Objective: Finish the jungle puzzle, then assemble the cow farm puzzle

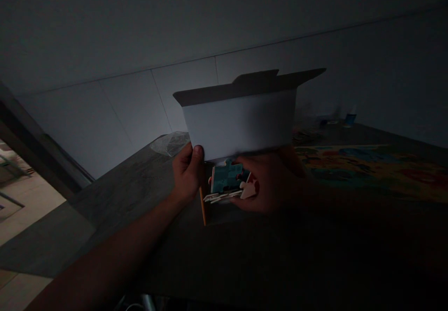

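Observation:
A cardboard box [241, 124] with a white inner face stands with its lid flap up in front of me. My left hand [189, 171] grips its left side, thumb over the edge. Several jigsaw puzzle pieces [226, 178], one of them teal, are held in a bunch by my right hand [271, 182] at the mouth of the box. Its fingers are closed round them from the right. Dim light hides the inside of the box and most of my right forearm.
A colourful puzzle picture [367, 166] lies on the dark table [133, 185] to the right. Clear plastic wrap [170, 143] sits behind my left hand. At the back right are a small blue-and-white bottle [350, 117] and a blurred pile [308, 136] against the wall.

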Motion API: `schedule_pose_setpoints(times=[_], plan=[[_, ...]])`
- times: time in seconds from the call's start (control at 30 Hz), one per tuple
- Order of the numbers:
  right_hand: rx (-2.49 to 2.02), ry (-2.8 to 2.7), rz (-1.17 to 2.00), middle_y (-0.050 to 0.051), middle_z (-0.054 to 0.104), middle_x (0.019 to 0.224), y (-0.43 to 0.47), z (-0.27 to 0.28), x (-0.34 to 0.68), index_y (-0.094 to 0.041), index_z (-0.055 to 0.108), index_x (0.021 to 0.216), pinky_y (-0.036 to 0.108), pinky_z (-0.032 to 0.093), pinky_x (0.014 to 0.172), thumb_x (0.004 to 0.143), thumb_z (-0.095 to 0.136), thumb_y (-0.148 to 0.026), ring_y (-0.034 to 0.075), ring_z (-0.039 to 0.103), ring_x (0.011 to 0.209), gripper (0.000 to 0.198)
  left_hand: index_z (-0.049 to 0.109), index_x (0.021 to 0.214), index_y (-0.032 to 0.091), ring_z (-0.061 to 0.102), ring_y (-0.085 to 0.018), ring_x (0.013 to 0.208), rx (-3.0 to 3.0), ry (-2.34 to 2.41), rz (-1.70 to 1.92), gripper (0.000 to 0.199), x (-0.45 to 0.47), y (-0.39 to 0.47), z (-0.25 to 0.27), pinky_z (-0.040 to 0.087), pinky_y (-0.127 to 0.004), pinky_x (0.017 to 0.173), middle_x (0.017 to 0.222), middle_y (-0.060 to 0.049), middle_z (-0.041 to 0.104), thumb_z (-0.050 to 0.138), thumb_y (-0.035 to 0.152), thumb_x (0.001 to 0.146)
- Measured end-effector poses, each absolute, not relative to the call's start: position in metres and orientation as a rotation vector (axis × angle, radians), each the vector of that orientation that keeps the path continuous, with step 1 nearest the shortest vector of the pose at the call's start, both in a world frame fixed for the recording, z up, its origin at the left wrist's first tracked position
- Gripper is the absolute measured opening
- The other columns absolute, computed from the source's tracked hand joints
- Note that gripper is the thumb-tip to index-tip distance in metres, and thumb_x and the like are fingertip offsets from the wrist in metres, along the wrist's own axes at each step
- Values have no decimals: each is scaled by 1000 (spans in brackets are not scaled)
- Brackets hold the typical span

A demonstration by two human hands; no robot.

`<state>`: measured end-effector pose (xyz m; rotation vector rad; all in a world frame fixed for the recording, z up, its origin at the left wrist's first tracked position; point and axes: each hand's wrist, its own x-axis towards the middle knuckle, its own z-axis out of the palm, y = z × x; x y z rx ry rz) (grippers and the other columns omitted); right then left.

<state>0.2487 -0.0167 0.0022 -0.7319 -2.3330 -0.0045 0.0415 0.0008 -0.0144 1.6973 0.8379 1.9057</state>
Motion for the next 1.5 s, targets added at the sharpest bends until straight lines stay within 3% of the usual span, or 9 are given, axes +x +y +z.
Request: schedule_pose_setpoints(times=[0.5, 0.77, 0.97, 1.27, 1.5], plan=[[-845, -2200, 25, 3, 64, 69, -21, 22, 257, -18, 65, 94, 27, 37, 54, 65, 73, -59, 16, 54, 56, 50, 58, 69, 19, 43, -13, 59, 1744, 801, 1918, 36, 40, 4, -16, 38, -27, 56, 64, 2, 50, 65, 49, 88], [-982, -2152, 266, 5, 69, 76, -12, 20, 255, -17, 67, 89, 27, 42, 55, 67, 75, -47, 19, 62, 65, 38, 59, 75, 18, 47, -15, 63, 1615, 902, 1867, 36, 33, 15, -23, 41, -27, 59, 69, 0, 53, 65, 51, 85], [-868, -2085, 287, 5, 70, 80, -9, 30, 263, -17, 66, 93, 28, 46, 57, 67, 75, -48, 19, 63, 67, 41, 50, 64, 19, 38, -12, 55, 1609, 975, 1976, 39, 23, 25, -22, 32, -24, 51, 59, 4, 40, 66, 45, 87], [-1099, -2406, 365, 2, 62, 68, -10, 27, 258, -16, 63, 78, 25, 31, 50, 64, 74, -52, 15, 54, 59, 40, 38, 61, 21, 31, -11, 52, 1625, 1226, 2182, 40, 3, 43, -17, 27, -25, 47, 58, 4, 32, 59, 39, 89], [-1151, -2717, 454, 3, 65, 78, 1, 1, 255, -17, 65, 85, 26, 34, 54, 65, 74, -52, 16, 57, 65, 41, 40, 63, 20, 35, -11, 51, 1571, 1296, 2266, 34, -3, 50, -17, 29, -23, 46, 58, 4, 35, 54, 32, 91]])
